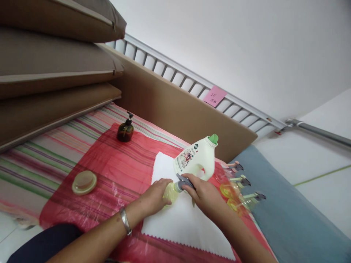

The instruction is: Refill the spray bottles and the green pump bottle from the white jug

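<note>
My left hand [154,198] is closed around a small clear yellow-green bottle [171,193], tilted over a white cloth [189,223]. The fingers of my right hand [205,195] are wrapped on the bottle's grey spray head [184,182], which sits at its neck. Whether the head is screwed tight I cannot tell. Just behind my hands stands a large white detergent jug [207,157] with a green spout and no cap on it.
A red plastic sheet [131,160] covers a striped mat. On it are a dark pump bottle [125,132] and a round lidded container [84,182]. Several spray bottles [241,195] stand at right beside a blue-grey pad [296,204]. Folded cushions [55,58] are stacked at left.
</note>
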`<state>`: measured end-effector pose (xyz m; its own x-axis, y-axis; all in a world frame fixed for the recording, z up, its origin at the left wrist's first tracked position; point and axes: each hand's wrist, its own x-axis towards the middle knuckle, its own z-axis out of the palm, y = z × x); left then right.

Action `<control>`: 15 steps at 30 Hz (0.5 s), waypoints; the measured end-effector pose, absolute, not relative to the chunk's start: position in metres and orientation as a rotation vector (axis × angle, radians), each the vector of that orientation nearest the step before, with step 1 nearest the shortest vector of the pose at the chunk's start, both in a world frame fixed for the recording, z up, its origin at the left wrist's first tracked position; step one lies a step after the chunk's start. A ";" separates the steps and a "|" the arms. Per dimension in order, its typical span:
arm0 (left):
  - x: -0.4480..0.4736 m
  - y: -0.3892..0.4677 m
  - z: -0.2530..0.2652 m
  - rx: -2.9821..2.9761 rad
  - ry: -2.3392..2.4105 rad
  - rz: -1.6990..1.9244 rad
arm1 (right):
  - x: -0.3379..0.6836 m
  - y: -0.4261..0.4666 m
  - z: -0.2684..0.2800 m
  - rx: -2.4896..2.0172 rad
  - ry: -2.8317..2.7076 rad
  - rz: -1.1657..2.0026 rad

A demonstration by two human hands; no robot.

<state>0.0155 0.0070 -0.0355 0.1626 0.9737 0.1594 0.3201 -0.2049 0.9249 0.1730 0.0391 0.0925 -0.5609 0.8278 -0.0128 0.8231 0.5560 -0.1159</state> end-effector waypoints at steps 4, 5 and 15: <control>0.025 0.008 -0.023 1.633 1.221 1.223 | 0.168 0.034 0.096 -1.431 -2.759 0.174; 0.030 0.010 -0.019 1.615 1.217 1.290 | 0.167 0.033 0.098 -1.419 -2.769 0.170; 0.024 0.028 -0.003 1.511 0.916 1.256 | 0.166 0.033 0.101 -1.395 -2.854 0.107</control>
